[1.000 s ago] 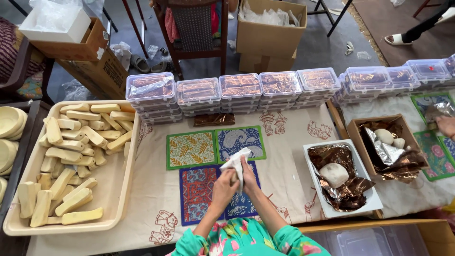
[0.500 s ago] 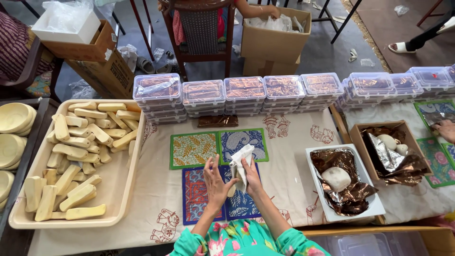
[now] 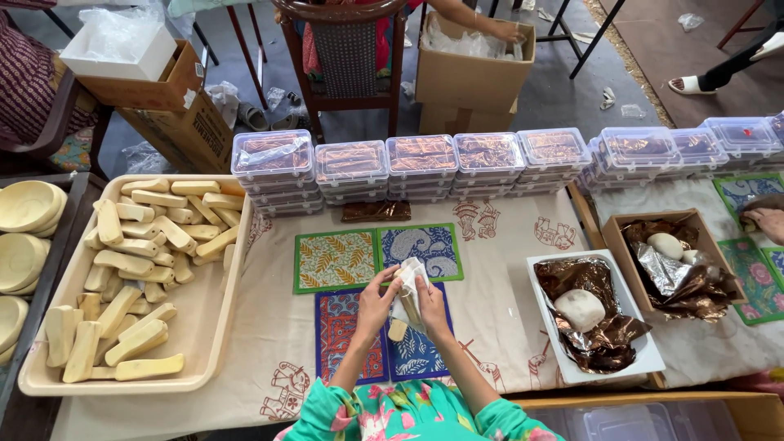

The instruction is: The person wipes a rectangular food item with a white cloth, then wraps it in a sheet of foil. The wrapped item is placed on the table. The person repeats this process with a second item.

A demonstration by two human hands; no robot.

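Both hands meet over the patterned mats in front of me. My left hand and my right hand together grip a pale wooden piece that sits inside a white wrapper. The wood's rounded end sticks out below the wrapper. The wrapper's top stands up between my fingers.
A large cream tray with several wooden pieces lies at the left, beside stacked wooden bowls. Stacks of clear lidded boxes line the far side. A white tray and a box with brown foil sit right. Another person's hand is at far right.
My hands with the wrapped piece stay over the mats; the wrapper has been worked further around the wood and my fingers have shifted on it.
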